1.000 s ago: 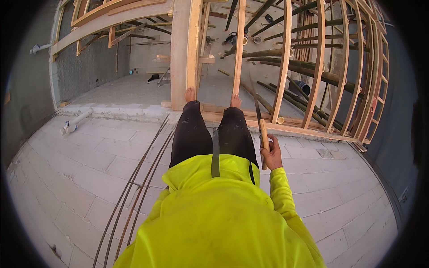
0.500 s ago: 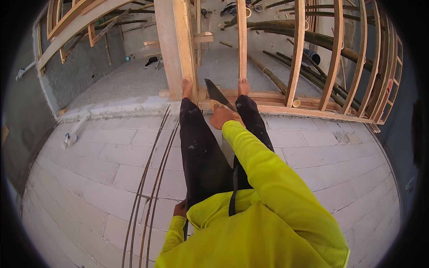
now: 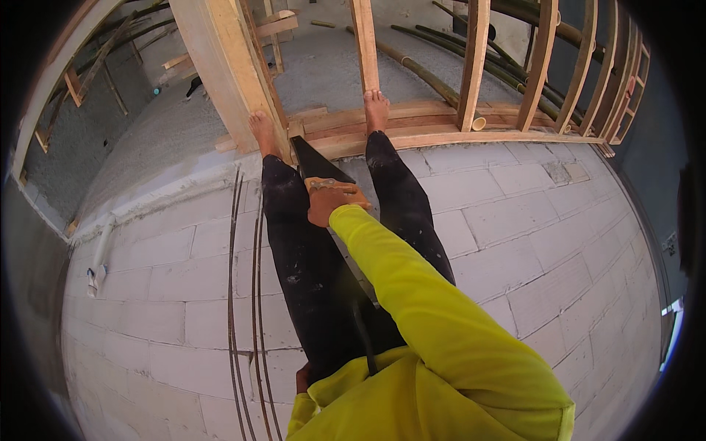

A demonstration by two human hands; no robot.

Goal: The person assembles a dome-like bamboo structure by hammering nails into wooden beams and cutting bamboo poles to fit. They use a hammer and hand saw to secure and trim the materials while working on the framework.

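Note:
My right hand (image 3: 328,204) is closed round the wooden handle of a handsaw (image 3: 321,163). Its dark blade points away from me, with the tip close to the timber at the base of a thick wooden post (image 3: 220,66). At my left hip, beside my dark trousers, only a small part of my left hand (image 3: 302,378) shows; its fingers are hidden. My bare feet rest against the wood, one at the post and the other at the foot of a stud (image 3: 365,45).
Pale blocks (image 3: 158,283) lie beneath me. Long steel bars (image 3: 257,294) run along my left, near a white pipe (image 3: 101,242). Ahead, upright studs (image 3: 474,62) rise from a bottom plate (image 3: 441,134), with bamboo poles (image 3: 419,70) beyond them.
The view has shifted, so the studs and post sit higher and farther left. My right hand and the saw have moved left and nearer, bringing the blade tip close to the post's base.

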